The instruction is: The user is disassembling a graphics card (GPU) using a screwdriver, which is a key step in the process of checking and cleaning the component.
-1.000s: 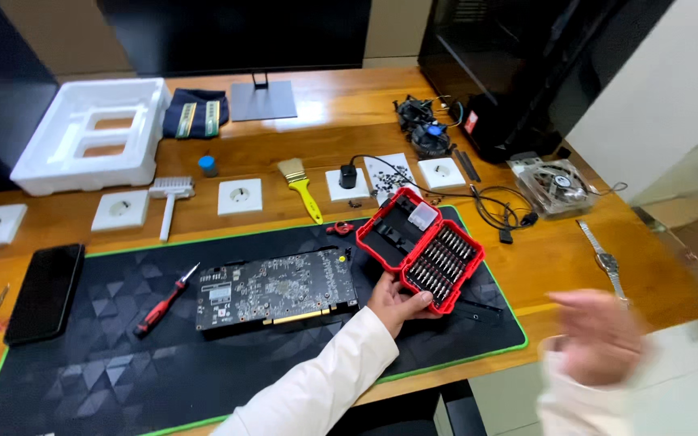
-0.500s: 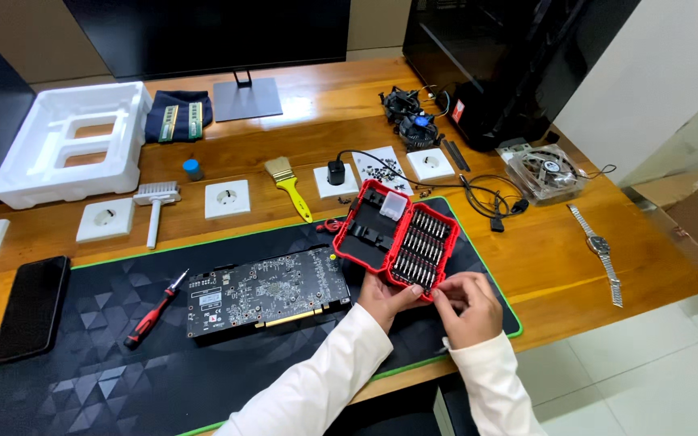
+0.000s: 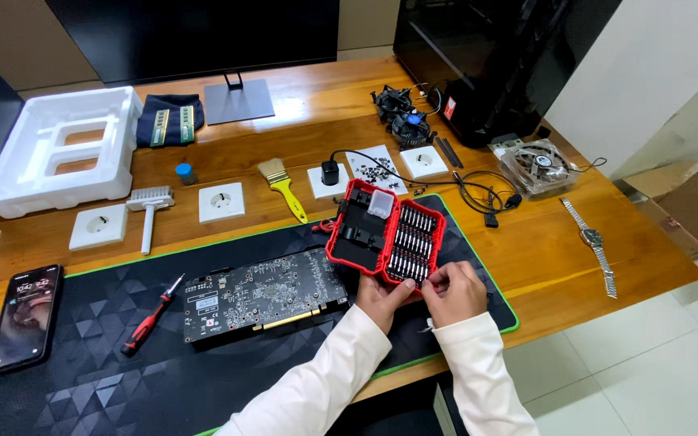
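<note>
Far left at 9 o'clock we see a phone [image 3: 24,317] on the dark mat [image 3: 82,379], with a white foam tray [image 3: 58,149] up at 10 o'clock and white socket plates [image 3: 221,202] along the wooden desk [image 3: 527,250]. A red-handled screwdriver [image 3: 151,316] lies on the mat at 8 o'clock, its long axis running 7 to 1. Next comes the graphics card [image 3: 264,295], flat, circuit side up, long axis roughly 9 to 3, right end just beside the bit case. A yellow brush [image 3: 283,187] sits at 11 o'clock on the desk. The red bit case [image 3: 385,234] lies open on the mat near centre, rows of bits in its right half, long axis about 11 to 5, near corner pointing at the hands. Our left hand [image 3: 381,297] touches the case's near edge at its 6 o'clock corner, thumb on the rim; the grip looks partly curled, steadying the case more than holding it. Our right hand [image 3: 454,292] is just to the right, fingertips pinched together at the lower end of the bit rows, at 11 o'clock from the palm; we cannot tell if a bit is between them, too small. The right hand is nearer the bits, the left nearer the card. Further right, cables [image 3: 486,194], a fan [image 3: 539,165] and a wristwatch [image 3: 593,242] at 2 to 3 o'clock.
</note>
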